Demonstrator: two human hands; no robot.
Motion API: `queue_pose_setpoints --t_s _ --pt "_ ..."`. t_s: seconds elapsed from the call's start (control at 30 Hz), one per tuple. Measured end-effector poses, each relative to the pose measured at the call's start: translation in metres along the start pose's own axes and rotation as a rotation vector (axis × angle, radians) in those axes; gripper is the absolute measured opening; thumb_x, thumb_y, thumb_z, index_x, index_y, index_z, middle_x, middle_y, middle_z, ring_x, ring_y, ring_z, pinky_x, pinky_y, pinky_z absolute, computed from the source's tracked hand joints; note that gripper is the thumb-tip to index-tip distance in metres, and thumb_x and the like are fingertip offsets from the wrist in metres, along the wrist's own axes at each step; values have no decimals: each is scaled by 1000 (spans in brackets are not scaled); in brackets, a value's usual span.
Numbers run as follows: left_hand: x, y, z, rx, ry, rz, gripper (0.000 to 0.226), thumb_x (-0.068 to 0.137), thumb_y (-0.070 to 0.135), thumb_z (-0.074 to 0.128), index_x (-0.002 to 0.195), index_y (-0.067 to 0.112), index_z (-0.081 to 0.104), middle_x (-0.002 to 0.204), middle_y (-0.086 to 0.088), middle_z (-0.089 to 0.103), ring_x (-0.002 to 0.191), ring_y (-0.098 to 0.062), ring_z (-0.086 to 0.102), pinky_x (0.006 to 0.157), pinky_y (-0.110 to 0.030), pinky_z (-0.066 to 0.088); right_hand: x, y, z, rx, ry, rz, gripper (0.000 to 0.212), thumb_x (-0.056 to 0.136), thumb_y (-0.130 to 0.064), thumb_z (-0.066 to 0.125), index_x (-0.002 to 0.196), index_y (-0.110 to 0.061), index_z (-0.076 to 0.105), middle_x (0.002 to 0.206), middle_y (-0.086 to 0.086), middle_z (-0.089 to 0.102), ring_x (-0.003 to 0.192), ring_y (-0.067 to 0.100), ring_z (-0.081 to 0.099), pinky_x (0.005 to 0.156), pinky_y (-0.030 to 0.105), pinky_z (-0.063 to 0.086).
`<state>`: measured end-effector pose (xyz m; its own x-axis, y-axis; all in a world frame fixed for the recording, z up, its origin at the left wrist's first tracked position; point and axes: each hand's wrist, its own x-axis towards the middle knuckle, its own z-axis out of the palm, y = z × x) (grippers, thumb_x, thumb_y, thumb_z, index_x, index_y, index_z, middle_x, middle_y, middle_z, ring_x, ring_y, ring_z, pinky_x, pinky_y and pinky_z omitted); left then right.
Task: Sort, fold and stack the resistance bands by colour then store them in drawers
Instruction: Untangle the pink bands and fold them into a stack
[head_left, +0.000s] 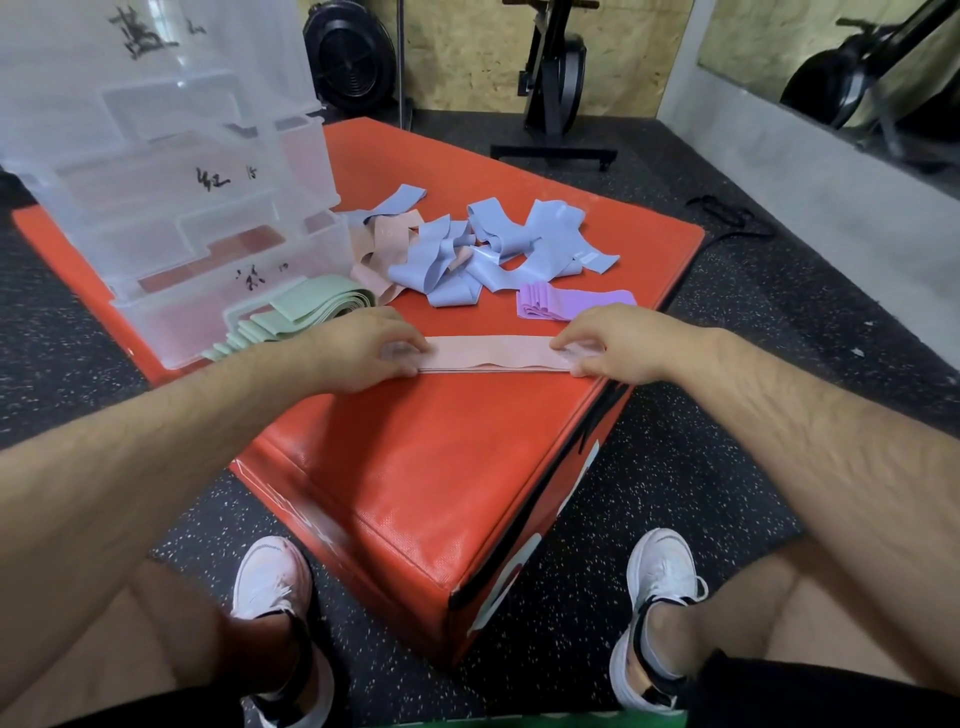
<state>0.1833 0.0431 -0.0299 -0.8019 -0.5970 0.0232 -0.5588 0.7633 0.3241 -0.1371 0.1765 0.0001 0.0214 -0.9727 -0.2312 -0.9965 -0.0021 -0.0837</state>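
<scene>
Black handwriting (213, 179) on the clear drawers (156, 322) is illegible.

The padded box (415, 467) fills the middle of the frame; on it, at upper left, stands the drawer unit (171, 197); a folded stack (291, 312) lies against the front of its lowest drawer; the loose heap of bands (467, 249) lies at upper centre, behind a smaller folded stack (571, 301); nearest the viewer, the flat band (488, 353) lies across the box; the left hand (363, 348) holds its left end, the right hand (613, 343) its right end.
</scene>
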Motion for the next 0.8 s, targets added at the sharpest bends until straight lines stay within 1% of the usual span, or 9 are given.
queue_pose_setpoints --t_s 0.13,0.2,0.27,0.33,0.47,0.57,0.63,0.7,0.8 --pt "2 4 -1 23 3 -7 33 87 35 73 119 29 67 119 1 58 115 -16 52 107 -34 38 0 -2 -1 -23 -8 10 47 88 -41 70 133 -42 57 134 -6 56 125 19 51 106 43 43" --pt "4 6 0 33 2 -24 35 85 37 73 119 28 67 120 2 57 116 -16 52 108 -33 37 0 -4 -2 -44 2 1 46 88 -44 69 133 -41 58 136 -7 56 127 20 49 107 44 42" --pt "5 9 -3 31 11 -33 41 82 51 69 118 30 67 120 4 58 116 -14 52 106 -34 39 2 -10 -6 -75 54 -13 45 88 -49 65 132 -41 58 135 -8 58 127 21 49 106 44 41" --pt "7 13 -10 43 37 -39 51 78 63 55 116 32 66 117 7 60 113 -13 54 102 -34 42 6 -20 -12 -67 126 -26 43 90 -52 60 132 -42 58 135 -10 58 128 20 49 106 44 39" --pt "22 12 -30 128 116 -65 35 87 51 63 113 28 66 112 6 60 112 -19 54 97 -40 45 20 -55 -27 68 206 -131 37 95 -48 59 130 -37 60 129 -10 62 124 17 52 103 38 41" --pt "41 11 -44 200 83 -187 32 92 38 61 113 15 67 117 -4 59 114 -25 53 98 -39 42 39 -79 -35 114 249 -180 30 98 -40 56 127 -32 63 114 -7 63 107 18 55 88 35 42" --pt "52 11 -50 214 52 -282 30 97 27 54 115 7 67 122 -11 61 115 -29 55 97 -37 42 57 -90 -36 153 262 -186 23 99 -36 52 118 -32 66 108 -4 59 99 19 51 82 36 44" --pt "60 9 -54 242 45 -323 28 99 22 50 111 6 69 117 -12 64 108 -29 59 90 -33 45 78 -98 -32 203 267 -202 21 99 -29 49 105 -31 69 104 -5 57 98 22 50 83 36 44" --pt "70 4 -60 269 1 -375 22 95 25 55 106 14 70 107 -5 65 103 -25 62 82 -30 48 109 -112 -26 141 303 -259 25 99 -23 48 104 -25 72 102 -12 61 106 24 51 92 39 38"
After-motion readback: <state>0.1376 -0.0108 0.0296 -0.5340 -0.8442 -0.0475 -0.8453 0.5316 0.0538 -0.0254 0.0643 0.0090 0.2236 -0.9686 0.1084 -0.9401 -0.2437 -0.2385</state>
